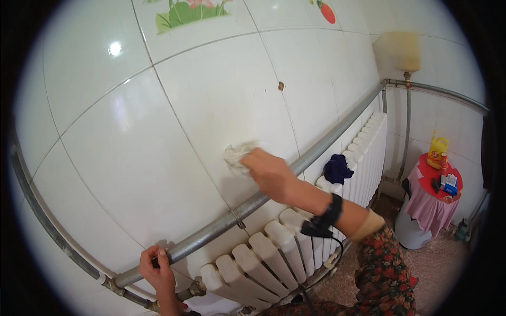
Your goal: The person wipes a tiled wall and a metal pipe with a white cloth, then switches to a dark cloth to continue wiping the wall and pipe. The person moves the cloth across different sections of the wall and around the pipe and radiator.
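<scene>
My right hand (271, 174) is closed around a crumpled white cloth (236, 157) and presses it to the white tiled wall (205, 105), above a grey metal pipe (253, 205). Motion slightly blurs the cloth and fingers. A black strap with a cable circles my right wrist. At the lower left, my left hand (155, 268) has its fingers curled at the same pipe, near the pipe's corner joint; the far side of its grip is hidden.
Below the pipe runs a white ribbed radiator (269, 245) with a dark blue cloth (338, 169) draped on it. A yellowish tank (405, 51) hangs in the corner. At right, a small round table (423, 176) holds a yellow jug (437, 151) and small items.
</scene>
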Motion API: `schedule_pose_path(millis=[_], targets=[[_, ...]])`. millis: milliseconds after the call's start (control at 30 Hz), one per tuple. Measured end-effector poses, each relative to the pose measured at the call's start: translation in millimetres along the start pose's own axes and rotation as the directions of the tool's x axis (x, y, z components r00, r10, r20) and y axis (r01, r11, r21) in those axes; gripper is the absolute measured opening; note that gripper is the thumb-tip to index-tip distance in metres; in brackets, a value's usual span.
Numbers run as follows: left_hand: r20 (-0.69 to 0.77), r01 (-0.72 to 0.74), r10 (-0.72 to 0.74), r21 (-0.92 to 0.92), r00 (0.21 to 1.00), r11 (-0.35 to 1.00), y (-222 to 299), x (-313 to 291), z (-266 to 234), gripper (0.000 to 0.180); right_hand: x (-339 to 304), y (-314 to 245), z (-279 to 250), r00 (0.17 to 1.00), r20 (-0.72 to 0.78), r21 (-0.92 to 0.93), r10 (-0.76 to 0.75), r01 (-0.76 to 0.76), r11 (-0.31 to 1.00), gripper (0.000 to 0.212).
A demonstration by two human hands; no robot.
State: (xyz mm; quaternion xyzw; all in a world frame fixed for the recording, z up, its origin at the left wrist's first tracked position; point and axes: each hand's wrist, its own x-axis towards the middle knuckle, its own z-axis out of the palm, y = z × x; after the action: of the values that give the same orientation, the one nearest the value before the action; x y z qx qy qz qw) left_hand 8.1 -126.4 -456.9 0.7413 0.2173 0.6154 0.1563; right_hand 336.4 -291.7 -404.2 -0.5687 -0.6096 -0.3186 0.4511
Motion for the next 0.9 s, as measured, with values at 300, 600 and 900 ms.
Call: schedule_pose_path(millis=[300, 600, 900], targets=[[-0.024, -0.056, 0.056, -0.020, 0.998, 0.998, -6, -3, 2, 0.010, 113, 116, -72, 0.835, -0.484, 0.028, 0.261, -0.283, 0.959, 0.011], [0.079, 0.044, -0.045, 0.020, 0.996, 0.999, 6, 0, -1, 0.026, 79, 25, 9, 0.991, -0.037, -0.124, -0.132, 0.126, 0.984, 0.014], [0.055, 0.025, -0.022, -0.053, 0.998, 0.998, 3, -1, 0, 0.021, 232, 54, -64, 0.819, -0.573, -0.204, 0.020, -0.166, 0.965, 0.011]])
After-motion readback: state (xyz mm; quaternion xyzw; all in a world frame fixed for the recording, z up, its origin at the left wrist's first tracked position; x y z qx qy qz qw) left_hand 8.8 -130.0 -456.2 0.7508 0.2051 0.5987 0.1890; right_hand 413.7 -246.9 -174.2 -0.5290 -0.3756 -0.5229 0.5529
